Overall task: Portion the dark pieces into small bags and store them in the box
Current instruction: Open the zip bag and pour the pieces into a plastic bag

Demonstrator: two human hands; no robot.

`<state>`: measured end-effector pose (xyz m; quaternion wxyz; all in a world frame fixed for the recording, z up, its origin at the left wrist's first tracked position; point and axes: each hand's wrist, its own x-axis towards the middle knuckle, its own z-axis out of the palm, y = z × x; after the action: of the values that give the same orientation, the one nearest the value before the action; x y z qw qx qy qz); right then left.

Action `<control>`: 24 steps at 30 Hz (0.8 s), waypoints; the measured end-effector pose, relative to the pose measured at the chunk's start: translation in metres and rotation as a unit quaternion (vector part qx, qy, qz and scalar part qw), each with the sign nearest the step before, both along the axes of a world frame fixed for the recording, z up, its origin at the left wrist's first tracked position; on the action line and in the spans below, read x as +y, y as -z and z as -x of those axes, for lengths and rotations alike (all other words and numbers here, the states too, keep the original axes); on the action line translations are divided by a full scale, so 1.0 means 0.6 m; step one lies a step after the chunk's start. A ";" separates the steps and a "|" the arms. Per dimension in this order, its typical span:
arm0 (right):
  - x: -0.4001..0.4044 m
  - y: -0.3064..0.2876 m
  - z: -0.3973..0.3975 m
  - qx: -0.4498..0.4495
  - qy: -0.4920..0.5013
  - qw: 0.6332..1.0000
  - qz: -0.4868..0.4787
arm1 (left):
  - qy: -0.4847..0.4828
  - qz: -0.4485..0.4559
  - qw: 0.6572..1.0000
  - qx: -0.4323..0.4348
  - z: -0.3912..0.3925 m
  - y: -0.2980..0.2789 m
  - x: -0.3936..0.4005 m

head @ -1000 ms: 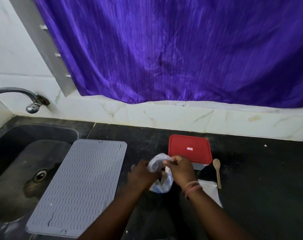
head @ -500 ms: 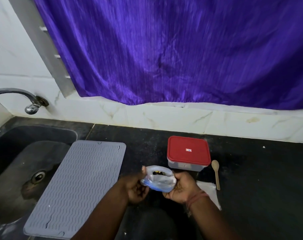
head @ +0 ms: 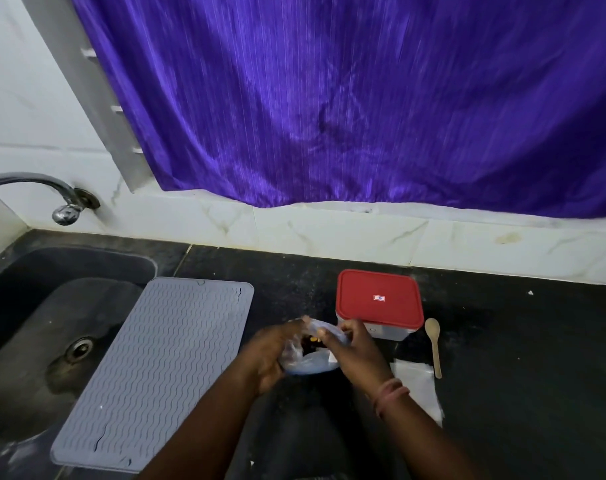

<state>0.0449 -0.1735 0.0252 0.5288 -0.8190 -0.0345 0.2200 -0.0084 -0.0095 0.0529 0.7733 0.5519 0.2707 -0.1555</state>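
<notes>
Landmark: the box, grey-walled with a red lid shut on it, stands on the black desk near the tiled back wall.
Small bag: a clear plastic bag held above the desk just in front and to the left of the box, its mouth gathered between both hands.
Dark pieces: a few dark pieces with a speck of yellow show inside the bag near its mouth; blurred, so no count.
Left hand: the left hand cups the bag's left side, fingers curled closed around the plastic.
Right hand: the right hand pinches the bag's upper right edge, fingers closed on it; bangles on the wrist; it overlaps the box's front left corner in view, whether it touches I cannot tell.
Wooden spoon: a spoon lies on the desk just right of the box, bowl toward the wall.
Flat bags: clear empty bags lie flat on the desk in front of the box, beside the spoon's handle.
Mat: a grey ribbed mat lies well left of the box, its left edge over the sink.
Tap: a metal tap juts from the wall above the sink.
Curtain: a purple curtain hangs behind the box.
</notes>
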 end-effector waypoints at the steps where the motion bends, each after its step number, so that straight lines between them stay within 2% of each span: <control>1: 0.001 0.003 -0.003 -0.033 -0.014 0.999 0.035 | 0.029 -0.035 0.999 -0.010 0.002 0.000 -0.005; 3: 0.004 0.011 -0.010 -0.090 -0.041 0.989 0.107 | 0.025 -0.090 0.995 -0.015 0.009 0.018 -0.003; 5: 0.003 0.022 -0.019 -0.075 -0.026 0.992 0.099 | 0.018 -0.160 0.987 -0.006 0.013 0.020 -0.007; 6: 0.001 0.023 -0.024 -0.013 0.011 0.999 0.034 | 0.026 -0.196 0.980 -0.003 0.014 0.020 -0.007; 7: 0.000 0.024 -0.028 0.090 0.062 0.991 -0.076 | 0.046 -0.240 0.970 0.008 0.013 0.020 -0.009; 9: 0.000 0.026 -0.030 0.297 0.138 0.900 -0.288 | 0.070 -0.317 0.945 0.028 0.009 0.026 -0.013; 10: 0.001 0.032 -0.030 0.354 0.160 0.858 -0.335 | 0.065 -0.343 0.936 0.039 0.007 0.034 -0.014; 11: 0.001 0.038 -0.027 0.374 0.167 0.848 -0.337 | 0.052 -0.355 0.932 0.050 0.006 0.038 -0.017; 12: 0.003 0.046 -0.025 0.371 0.169 0.852 -0.328 | 0.038 -0.365 0.928 0.056 0.004 0.036 -0.021; 13: 0.001 0.053 -0.024 0.345 0.162 0.873 -0.305 | 0.027 -0.358 0.931 0.063 0.002 0.037 -0.022; 15: -0.003 0.056 -0.019 0.281 0.135 0.915 -0.258 | -0.002 -0.281 0.957 0.072 -0.002 0.039 -0.020; 17: -0.011 0.054 -0.018 0.245 0.094 0.938 -0.225 | -0.031 -0.195 0.978 0.063 -0.002 0.035 -0.017; 18: -0.014 0.053 -0.018 0.232 0.067 0.947 -0.212 | -0.046 -0.180 0.981 0.061 -0.004 0.036 -0.015; 21: -0.019 0.058 -0.020 0.130 -0.002 0.986 -0.105 | -0.104 -0.200 0.969 0.103 -0.020 0.058 -0.005; 23: -0.016 0.072 -0.023 0.070 -0.009 0.997 -0.023 | -0.125 -0.236 0.952 0.147 -0.029 0.066 -0.002; 24: -0.014 0.078 -0.025 0.069 0.001 0.998 -0.006 | -0.122 -0.248 0.949 0.154 -0.032 0.074 -0.003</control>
<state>0.0596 -0.1818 -0.0216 0.5353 -0.7985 0.0012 0.2754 0.0106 -0.0110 0.0088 0.5740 0.6586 0.4815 -0.0711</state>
